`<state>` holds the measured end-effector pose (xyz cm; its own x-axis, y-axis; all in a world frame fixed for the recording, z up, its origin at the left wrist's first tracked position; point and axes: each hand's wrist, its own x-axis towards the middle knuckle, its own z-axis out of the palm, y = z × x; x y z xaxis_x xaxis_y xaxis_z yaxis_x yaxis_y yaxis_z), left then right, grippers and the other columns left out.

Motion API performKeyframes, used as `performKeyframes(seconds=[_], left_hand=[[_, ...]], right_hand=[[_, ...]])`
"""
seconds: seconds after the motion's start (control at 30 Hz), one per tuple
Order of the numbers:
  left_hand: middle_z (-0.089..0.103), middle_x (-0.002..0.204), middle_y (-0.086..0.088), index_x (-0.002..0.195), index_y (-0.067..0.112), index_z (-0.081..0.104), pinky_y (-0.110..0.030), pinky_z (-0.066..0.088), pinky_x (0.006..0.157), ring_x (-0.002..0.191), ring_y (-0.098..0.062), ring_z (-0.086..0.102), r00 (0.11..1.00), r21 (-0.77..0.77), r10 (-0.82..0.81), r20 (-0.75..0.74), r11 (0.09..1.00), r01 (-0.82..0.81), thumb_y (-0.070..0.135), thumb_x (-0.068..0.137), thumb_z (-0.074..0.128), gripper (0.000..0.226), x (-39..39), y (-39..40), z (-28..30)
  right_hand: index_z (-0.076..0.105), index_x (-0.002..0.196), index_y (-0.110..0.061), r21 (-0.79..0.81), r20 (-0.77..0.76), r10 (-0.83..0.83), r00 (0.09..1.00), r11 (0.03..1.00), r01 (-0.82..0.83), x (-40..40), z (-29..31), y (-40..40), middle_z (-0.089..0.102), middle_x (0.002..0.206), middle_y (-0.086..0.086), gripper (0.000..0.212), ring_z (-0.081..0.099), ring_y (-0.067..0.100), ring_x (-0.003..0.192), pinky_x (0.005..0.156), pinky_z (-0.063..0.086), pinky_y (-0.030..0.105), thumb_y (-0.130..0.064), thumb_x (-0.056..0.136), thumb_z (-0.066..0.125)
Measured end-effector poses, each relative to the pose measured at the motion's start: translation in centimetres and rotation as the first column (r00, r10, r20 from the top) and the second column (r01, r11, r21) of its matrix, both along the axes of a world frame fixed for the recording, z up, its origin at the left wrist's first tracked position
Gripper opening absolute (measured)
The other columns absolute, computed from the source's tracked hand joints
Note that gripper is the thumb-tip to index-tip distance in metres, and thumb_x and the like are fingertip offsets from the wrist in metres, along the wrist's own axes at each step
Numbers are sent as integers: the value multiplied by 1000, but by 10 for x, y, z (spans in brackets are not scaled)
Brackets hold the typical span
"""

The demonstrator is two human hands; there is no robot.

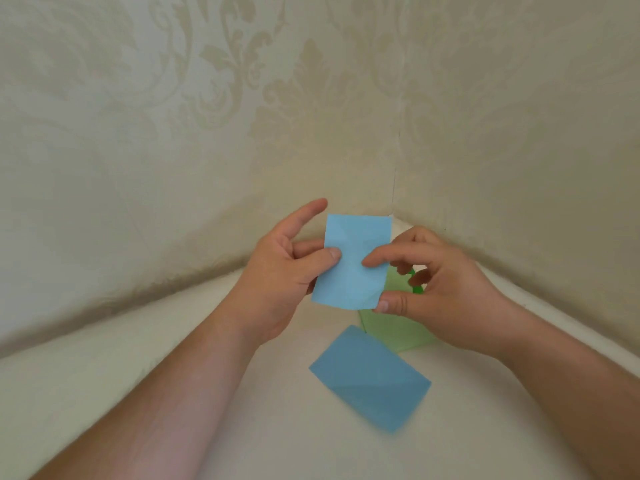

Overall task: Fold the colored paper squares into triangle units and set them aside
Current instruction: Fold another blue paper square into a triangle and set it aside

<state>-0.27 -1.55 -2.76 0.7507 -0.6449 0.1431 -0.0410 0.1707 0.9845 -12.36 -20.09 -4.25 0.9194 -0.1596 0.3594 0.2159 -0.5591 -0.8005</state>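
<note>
Blue folded paper (370, 377) lying on the white surface (173, 341), nearest the camera

Head view: just beyond it a pale green paper (391, 330) lies partly under the right hand (446, 292); above both, a light blue paper rectangle (355, 261) is held upright; the left hand (277, 271) pinches its left edge, thumb in front, forefinger raised; the right hand pinches its lower right corner, fingers curled; patterned wallpaper (207, 116) behind.

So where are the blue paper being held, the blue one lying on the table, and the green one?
held blue paper (353, 271): head view, middle of its face.
lying blue paper (372, 379): head view, centre of the sheet.
green paper (391, 332): head view, lower part showing below the right hand.
</note>
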Motion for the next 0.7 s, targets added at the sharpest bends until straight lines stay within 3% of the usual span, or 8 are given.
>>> performKeyframes(seconds=[0.17,0.33,0.43,0.53,0.7], left_hand=[[78,109,-14,145,25,49,-34,60,87,100,-26,75,999,-9,-34,-19,999,34,5,99,62,52,-1,0,-1],[77,112,-15,122,11,71,-37,60,90,100,-26,73,997,-26,-65,-34,998,64,10,100,60,25,-4,-2,-2],[76,117,-11,117,13,75,-41,57,98,106,-24,72,996,-15,-81,-46,997,80,13,102,58,23,-3,-2,-4],[77,115,-11,118,11,74,-37,59,93,101,-22,72,998,15,-68,-3,998,68,10,101,59,23,-1,-2,-5],[77,113,-12,118,8,73,-33,60,84,99,-23,73,998,42,-56,-14,998,56,8,100,61,22,-2,-3,-6]], right_hand=[[74,100,-51,-21,-84,21,996,1000,-22,0,-4,7,68,101,-16,47,65,9,86,79,51,18,-10,81,85],[75,98,-51,46,-59,-20,998,999,23,-1,-2,13,73,93,-10,45,68,16,77,76,57,24,-9,85,82],[75,95,-53,107,-32,-39,999,993,43,-1,1,13,74,95,-7,47,71,19,78,79,59,33,-9,81,85],[76,95,-53,122,-22,-40,999,992,42,-2,3,12,74,97,-3,51,72,21,80,84,60,40,-5,82,83],[76,101,-50,52,37,-51,998,997,49,-1,-1,11,76,102,-13,47,72,12,87,85,58,30,-5,87,80]])
